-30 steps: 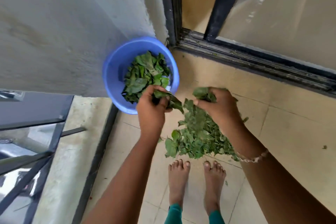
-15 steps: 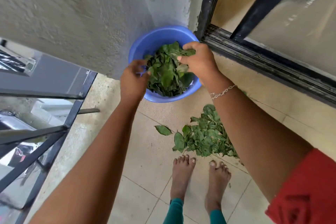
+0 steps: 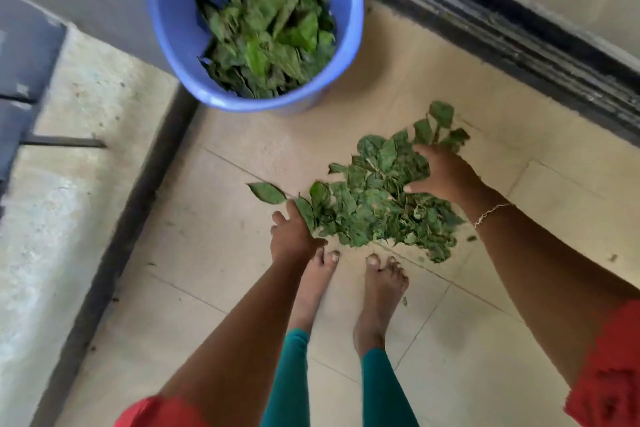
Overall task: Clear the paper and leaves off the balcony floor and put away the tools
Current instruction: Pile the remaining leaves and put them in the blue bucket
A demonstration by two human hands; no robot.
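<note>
A pile of green leaves lies on the beige tiled floor just ahead of my bare feet. My left hand presses against the pile's left edge with its fingers spread. Over on the right side, my right hand lies on the leaves, fingers reaching into them. Neither hand has lifted any leaves. A blue plastic bucket stands at the top of the view by the wall, holding a heap of green leaves. One loose leaf sits left of the pile.
A dark sliding-door track runs along the upper right. On the left, a concrete ledge with a dark strip and metal railing bounds the floor. My feet stand right behind the pile.
Both hands have left the bucket, where they dropped a handful of leaves, and come back down to the pile on the floor. The view has tilted downward.
</note>
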